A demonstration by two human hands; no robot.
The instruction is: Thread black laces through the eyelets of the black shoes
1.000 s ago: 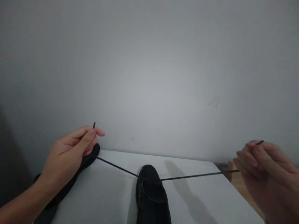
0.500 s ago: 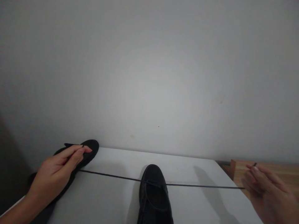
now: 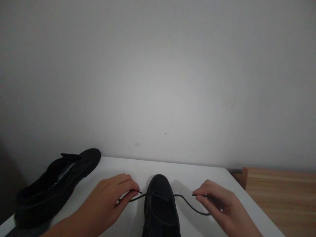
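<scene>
A black shoe (image 3: 160,204) stands on the white table (image 3: 123,168), toe pointing at the wall. A thin black lace (image 3: 182,200) runs through its front eyelets and sags on both sides. My left hand (image 3: 111,200) pinches the left end of the lace just left of the toe. Just right of the shoe, my right hand (image 3: 219,204) pinches the right end, with a slack loop hanging under the fingers.
A second black shoe (image 3: 56,184) lies at the table's left edge, toe toward the wall. A plain grey wall (image 3: 158,82) rises right behind the table. A wooden surface (image 3: 278,197) adjoins the table on the right.
Both hands came in from far out at the sides to just beside the shoe. The lace, stretched tight before, now hangs slack.
</scene>
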